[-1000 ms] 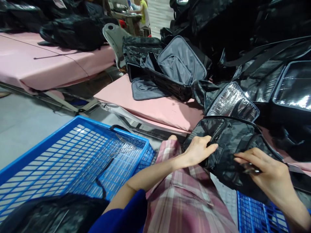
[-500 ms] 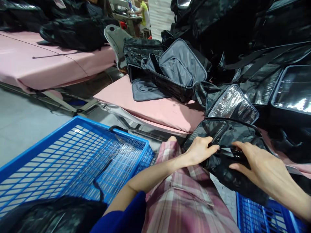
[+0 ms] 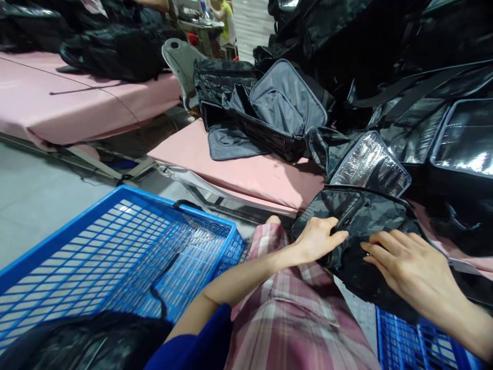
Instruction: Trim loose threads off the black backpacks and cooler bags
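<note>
A black camouflage bag (image 3: 370, 221) lies on my lap, across my pink plaid skirt (image 3: 292, 318), at the edge of a pink table (image 3: 250, 172). My left hand (image 3: 319, 239) pinches the bag's left edge near its zipper, thumb on top and fingers closed. My right hand (image 3: 408, 267) lies on top of the bag, its fingers stretched leftward and flat on the fabric. Nothing shows between those fingers. The two hands are a short gap apart.
A blue plastic crate (image 3: 115, 241) stands at my left, with a black bag (image 3: 84, 339) at its near end. Another blue crate (image 3: 408, 339) is lower right. An open grey-lined bag (image 3: 285, 103), a silver-lined lid (image 3: 370, 164) and heaped black bags fill the table. A person in yellow (image 3: 227, 20) is far back.
My right hand has slid left across the bag and flattened; the small dark piece it pinched before no longer shows. My left hand has kept its grip.
</note>
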### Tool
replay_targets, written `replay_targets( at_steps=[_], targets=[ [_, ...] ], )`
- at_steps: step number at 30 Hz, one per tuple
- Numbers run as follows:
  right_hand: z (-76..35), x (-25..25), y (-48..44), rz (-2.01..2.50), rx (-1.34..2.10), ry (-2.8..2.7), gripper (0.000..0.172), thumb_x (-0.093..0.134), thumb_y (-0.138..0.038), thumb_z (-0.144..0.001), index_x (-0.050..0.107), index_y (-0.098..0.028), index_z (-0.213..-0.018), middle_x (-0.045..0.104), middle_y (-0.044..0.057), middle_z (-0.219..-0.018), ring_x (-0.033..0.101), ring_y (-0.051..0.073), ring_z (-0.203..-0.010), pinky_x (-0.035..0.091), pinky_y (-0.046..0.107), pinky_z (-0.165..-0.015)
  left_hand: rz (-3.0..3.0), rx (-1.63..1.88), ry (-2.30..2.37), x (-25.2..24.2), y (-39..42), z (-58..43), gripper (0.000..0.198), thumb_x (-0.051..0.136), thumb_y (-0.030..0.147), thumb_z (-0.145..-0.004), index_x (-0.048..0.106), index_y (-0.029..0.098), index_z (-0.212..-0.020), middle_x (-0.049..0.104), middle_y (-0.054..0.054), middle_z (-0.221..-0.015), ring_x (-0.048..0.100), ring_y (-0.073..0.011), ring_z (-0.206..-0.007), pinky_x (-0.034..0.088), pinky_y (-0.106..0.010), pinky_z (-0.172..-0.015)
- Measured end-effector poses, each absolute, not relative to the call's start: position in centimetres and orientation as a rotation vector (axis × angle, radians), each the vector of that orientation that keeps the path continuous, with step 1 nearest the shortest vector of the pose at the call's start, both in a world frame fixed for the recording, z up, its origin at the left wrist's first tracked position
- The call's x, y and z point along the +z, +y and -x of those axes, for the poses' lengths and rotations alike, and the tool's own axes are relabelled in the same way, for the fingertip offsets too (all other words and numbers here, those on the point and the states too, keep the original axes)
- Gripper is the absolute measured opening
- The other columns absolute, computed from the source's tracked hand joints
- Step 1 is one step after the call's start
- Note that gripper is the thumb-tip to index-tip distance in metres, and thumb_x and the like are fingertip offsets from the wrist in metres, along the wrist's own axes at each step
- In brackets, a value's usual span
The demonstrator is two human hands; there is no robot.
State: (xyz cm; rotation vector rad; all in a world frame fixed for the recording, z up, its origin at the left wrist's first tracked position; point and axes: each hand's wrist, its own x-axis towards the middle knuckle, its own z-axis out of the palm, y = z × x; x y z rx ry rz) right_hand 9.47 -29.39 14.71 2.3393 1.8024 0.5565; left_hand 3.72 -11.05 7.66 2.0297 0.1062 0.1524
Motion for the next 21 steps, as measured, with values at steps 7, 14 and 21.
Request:
replay_targets(
  at_steps=[7, 14, 21],
  targets=[
    [-9.8, 14.8, -30.4, -2.427, 0.557, 1.767, 0.024, 0.044, -0.027, -0.093, 0.065, -0.017, -0.087, 0.06, 0.004, -0.083, 0.05, 0.017, -0.072, 0.03, 0.031, -0.064, -2.01, 0.18, 0.092, 7.7, -10.9, -3.8, 0.038, 0.054, 0.034, -0.081, 0.029, 0.019, -0.056, 0.026, 0.006, -0.051, 0.031, -0.0086, -0.052, 0.021, -0.023, -0.051],
    [-9.3, 14.7, -29.2, -2.37, 0.548, 1.793, 0.032, 0.04, -0.025, -0.094, 0.066, -0.019, -0.078, 0.058, 0.004, -0.074, 0.045, 0.016, -0.065, 0.028, 0.031, -0.061, -2.03, 0.177, 0.089, 7.5, -10.9, -3.7, 0.037, 0.054, 0.035, -0.08, 0.032, 0.019, -0.056, 0.027, 0.006, -0.051, 0.032, -0.0088, -0.052, 0.022, -0.023, -0.051],
    [-8.4, 13.6, -28.3, -2.471, 0.36, 1.744, 0.012, 0.057, -0.017, -0.084, 0.065, -0.021, -0.076, 0.058, 0.002, -0.074, 0.048, 0.015, -0.068, 0.029, 0.029, -0.062, -2.104, 0.191, 0.115, 6.5, -10.6, -3.9, 0.033, 0.051, 0.036, -0.081, 0.039, 0.017, -0.057, 0.034, 0.006, -0.052, 0.036, -0.0084, -0.051, 0.025, -0.022, -0.05]
  ],
)
